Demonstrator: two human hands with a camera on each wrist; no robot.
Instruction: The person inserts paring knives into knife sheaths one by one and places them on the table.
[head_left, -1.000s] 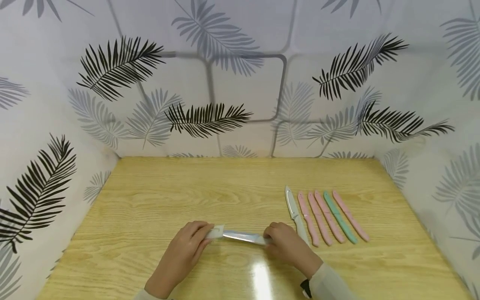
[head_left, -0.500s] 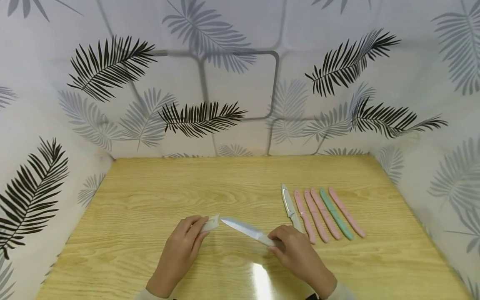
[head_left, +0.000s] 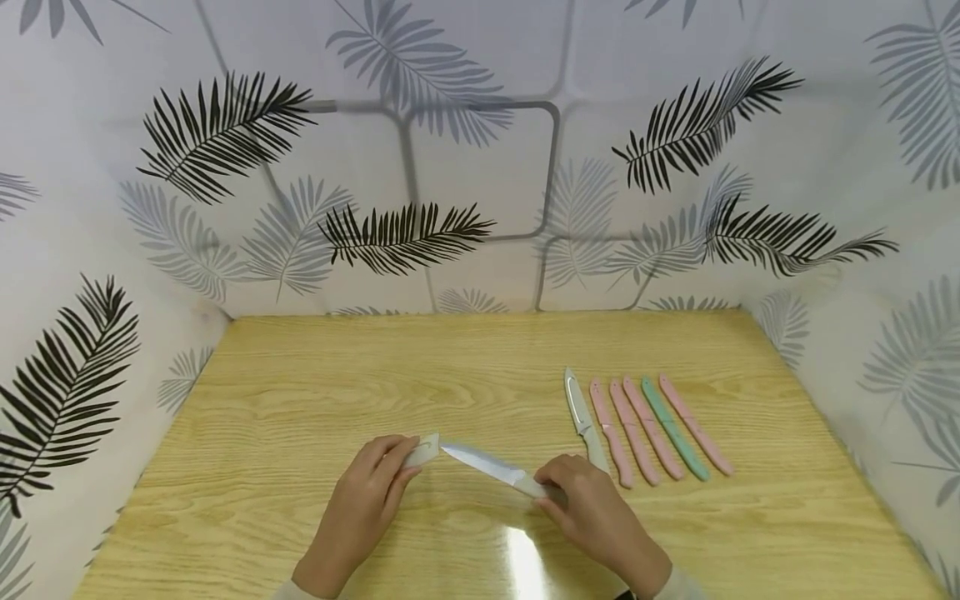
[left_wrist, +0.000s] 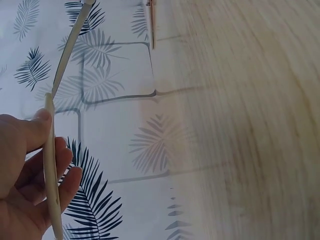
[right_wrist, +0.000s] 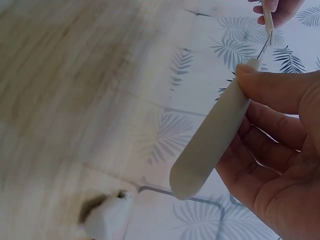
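My right hand [head_left: 557,490] grips the white handle [head_left: 534,486] of a knife whose bare steel blade [head_left: 480,463] slants up and left just above the wooden table [head_left: 300,392]. A white sheath [head_left: 422,451] is pinched in my left hand [head_left: 403,468], and the blade tip sits at its mouth. In the left wrist view the sheath [left_wrist: 50,165] lies between thumb and fingers of the left hand [left_wrist: 25,170], with the blade [left_wrist: 70,45] running away from it. The right wrist view shows the handle [right_wrist: 210,145] in my right hand [right_wrist: 270,140], with the far sheath [right_wrist: 268,20] beyond.
To the right lies a row of knives side by side: one bare knife [head_left: 581,412], three pink sheathed ones [head_left: 611,433] and a green one [head_left: 671,429]. Leaf-patterned walls [head_left: 480,167] close in the table on three sides.
The knife went from level to slanted, handle end lower. Its tip drew slightly off the sheath and now sits at the sheath's mouth again. Both hands kept their grips.
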